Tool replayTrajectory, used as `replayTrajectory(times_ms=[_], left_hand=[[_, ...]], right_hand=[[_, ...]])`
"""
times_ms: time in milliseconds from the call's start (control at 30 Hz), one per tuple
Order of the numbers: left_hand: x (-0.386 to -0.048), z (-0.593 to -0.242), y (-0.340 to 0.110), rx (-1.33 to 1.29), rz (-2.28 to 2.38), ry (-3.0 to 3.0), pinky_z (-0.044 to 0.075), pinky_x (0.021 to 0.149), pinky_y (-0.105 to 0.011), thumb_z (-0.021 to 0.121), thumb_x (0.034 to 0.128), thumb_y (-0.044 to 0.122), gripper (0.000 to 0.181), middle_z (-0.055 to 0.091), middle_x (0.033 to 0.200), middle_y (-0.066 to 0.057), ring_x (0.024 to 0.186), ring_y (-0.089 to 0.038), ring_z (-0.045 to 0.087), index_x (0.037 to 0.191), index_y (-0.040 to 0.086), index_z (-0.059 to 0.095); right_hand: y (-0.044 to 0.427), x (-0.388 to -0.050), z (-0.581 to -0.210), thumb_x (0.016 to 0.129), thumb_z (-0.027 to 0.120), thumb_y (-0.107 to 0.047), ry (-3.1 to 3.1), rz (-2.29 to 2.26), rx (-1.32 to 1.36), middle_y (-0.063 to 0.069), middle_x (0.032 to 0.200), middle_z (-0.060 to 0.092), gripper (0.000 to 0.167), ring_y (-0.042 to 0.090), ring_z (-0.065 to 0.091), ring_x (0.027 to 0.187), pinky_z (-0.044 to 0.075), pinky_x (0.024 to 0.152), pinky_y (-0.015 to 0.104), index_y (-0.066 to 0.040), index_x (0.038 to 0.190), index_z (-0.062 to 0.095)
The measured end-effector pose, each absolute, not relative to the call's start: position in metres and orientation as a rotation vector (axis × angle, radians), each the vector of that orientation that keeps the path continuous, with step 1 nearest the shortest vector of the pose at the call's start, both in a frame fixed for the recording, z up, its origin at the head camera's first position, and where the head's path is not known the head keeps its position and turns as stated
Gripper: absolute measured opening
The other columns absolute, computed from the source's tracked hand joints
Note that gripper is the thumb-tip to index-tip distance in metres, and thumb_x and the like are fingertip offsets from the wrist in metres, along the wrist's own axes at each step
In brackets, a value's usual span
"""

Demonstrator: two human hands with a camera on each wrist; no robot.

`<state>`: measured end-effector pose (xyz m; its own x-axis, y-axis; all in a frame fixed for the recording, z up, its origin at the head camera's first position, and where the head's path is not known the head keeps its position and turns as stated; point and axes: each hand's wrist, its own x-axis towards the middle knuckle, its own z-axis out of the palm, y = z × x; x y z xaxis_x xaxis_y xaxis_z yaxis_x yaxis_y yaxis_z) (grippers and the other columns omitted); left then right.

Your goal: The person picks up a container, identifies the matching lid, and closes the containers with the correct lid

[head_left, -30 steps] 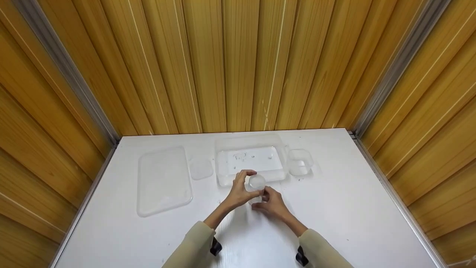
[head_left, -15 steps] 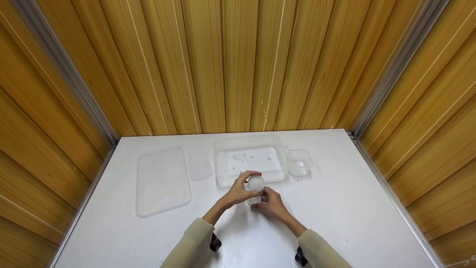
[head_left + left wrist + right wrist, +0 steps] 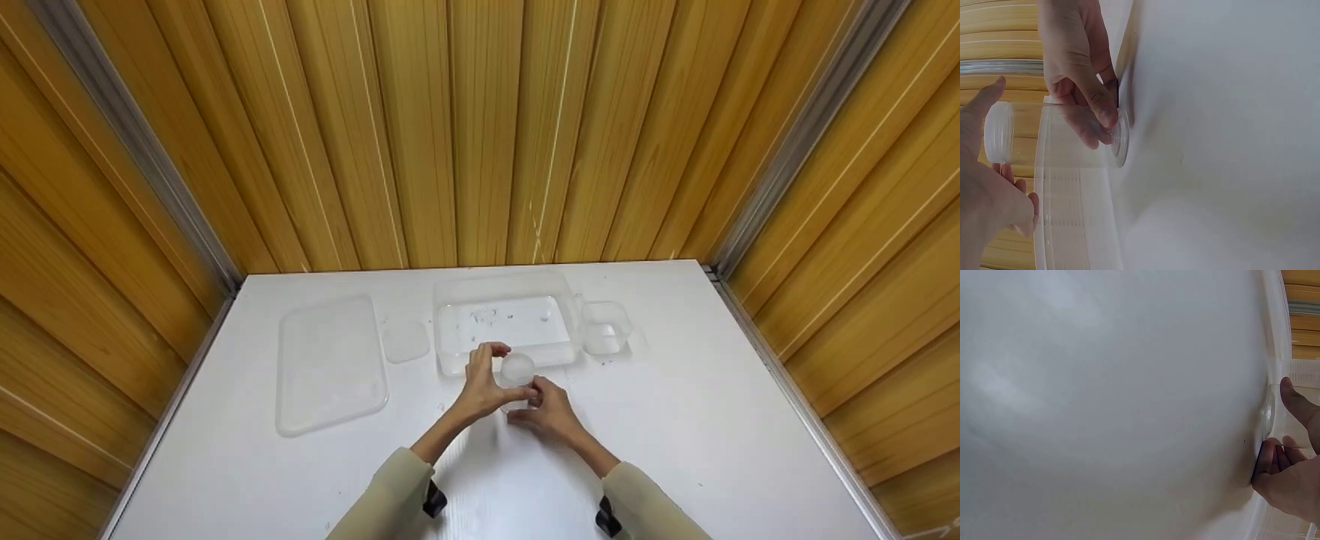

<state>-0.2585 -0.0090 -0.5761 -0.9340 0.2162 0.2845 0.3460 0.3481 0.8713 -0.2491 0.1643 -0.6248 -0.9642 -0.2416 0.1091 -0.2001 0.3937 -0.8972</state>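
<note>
A clear cylindrical jar point(image 3: 1064, 138) with a ribbed translucent lid point(image 3: 517, 368) stands upright on the white table, just in front of a large clear box. My right hand point(image 3: 553, 411) grips the jar low down, thumb and fingers round its base, as the left wrist view and the right wrist view point(image 3: 1292, 478) both show. Around the lid, my left hand point(image 3: 480, 391) is spread in a loose C. The left wrist view shows a gap between that hand's point(image 3: 994, 205) thumb and the lid, with its fingers close to the lid's other side.
Behind the jar lies the large clear box point(image 3: 450, 363), with small marks or bits on its floor. A small clear container point(image 3: 604, 346) stands right of it. To the left are a small square lid point(image 3: 406, 342) and a large rectangular lid point(image 3: 330, 367). Wood-patterned walls surround the table.
My left hand's fingers have loosened and drawn back from the far side of the lid, and its thumb reaches further right. The right hand keeps its grip; the jar has barely moved.
</note>
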Motion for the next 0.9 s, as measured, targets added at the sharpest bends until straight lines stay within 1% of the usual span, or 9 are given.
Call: replayTrajectory(times_ms=[100,233,333,400,567,700,800,900], left_hand=[[-0.258,-0.576,-0.006,-0.502,-1.631,-2.499,0.030,0.103,-0.045,0.095,0.0698,0.028,0.073,0.055,0.126,-0.013,0.121,-0.029,0.045,0.123,0.005,0.051],[-0.261,-0.577,-0.005,-0.499,-1.617,-2.487,0.031,0.101,-0.041,0.094,0.0712,0.027,0.068,0.057,0.124,-0.013,0.119,-0.029,0.047,0.122,0.004,0.054],[-0.263,-0.578,-0.006,-0.534,-1.608,-2.467,0.031,0.097,-0.039,0.093,0.0719,0.025,0.065,0.060,0.122,-0.014,0.117,-0.029,0.048,0.121,0.004,0.056],[-0.264,-0.577,-0.007,-0.577,-1.597,-2.460,0.031,0.097,-0.039,0.091,0.0727,0.021,0.062,0.061,0.122,-0.014,0.117,-0.030,0.048,0.121,0.003,0.057],[-0.266,-0.575,-0.011,-0.680,-1.625,-2.485,0.030,0.100,-0.040,0.086,0.0745,0.014,0.059,0.063,0.129,-0.012,0.118,-0.030,0.048,0.126,0.005,0.060],[-0.268,-0.572,-0.014,-0.733,-1.666,-2.547,0.029,0.099,-0.038,0.082,0.0756,0.011,0.060,0.063,0.133,-0.009,0.120,-0.027,0.049,0.132,0.010,0.061],[-0.270,-0.572,-0.015,-0.760,-1.692,-2.591,0.030,0.098,-0.038,0.078,0.0765,0.010,0.061,0.063,0.135,-0.007,0.119,-0.023,0.049,0.135,0.013,0.061],[-0.273,-0.570,-0.016,-0.791,-1.733,-2.607,0.034,0.100,-0.040,0.076,0.0774,0.007,0.063,0.063,0.136,-0.007,0.117,-0.021,0.048,0.138,0.014,0.060]], right_hand=[[0.165,-0.250,-0.626,0.075,0.090,-0.009,2.584,-1.666,-0.427,0.020,0.117,0.071,0.053,0.034,0.067,0.112,0.059,0.094,0.045,0.005,0.118,0.063],[0.164,-0.250,-0.625,0.076,0.089,-0.006,2.529,-1.718,-0.413,0.025,0.122,0.068,0.056,0.041,0.067,0.117,0.059,0.096,0.045,0.008,0.121,0.061],[0.164,-0.249,-0.624,0.076,0.089,-0.005,2.525,-1.724,-0.418,0.027,0.121,0.068,0.056,0.044,0.067,0.117,0.059,0.097,0.046,0.009,0.122,0.060],[0.164,-0.248,-0.624,0.076,0.089,-0.005,2.528,-1.721,-0.420,0.027,0.119,0.068,0.056,0.044,0.067,0.116,0.058,0.098,0.047,0.009,0.122,0.060],[0.164,-0.248,-0.625,0.076,0.088,-0.006,2.547,-1.698,-0.406,0.024,0.118,0.069,0.057,0.042,0.067,0.115,0.057,0.099,0.049,0.008,0.124,0.061],[0.163,-0.248,-0.625,0.076,0.089,-0.006,2.552,-1.682,-0.393,0.023,0.115,0.069,0.056,0.042,0.068,0.114,0.058,0.098,0.049,0.008,0.122,0.061],[0.163,-0.248,-0.625,0.076,0.089,-0.006,2.557,-1.672,-0.385,0.024,0.114,0.070,0.056,0.042,0.068,0.113,0.058,0.097,0.048,0.008,0.122,0.061],[0.164,-0.249,-0.624,0.076,0.089,-0.008,2.565,-1.659,-0.378,0.024,0.115,0.069,0.057,0.042,0.068,0.113,0.058,0.098,0.048,0.008,0.123,0.061]])
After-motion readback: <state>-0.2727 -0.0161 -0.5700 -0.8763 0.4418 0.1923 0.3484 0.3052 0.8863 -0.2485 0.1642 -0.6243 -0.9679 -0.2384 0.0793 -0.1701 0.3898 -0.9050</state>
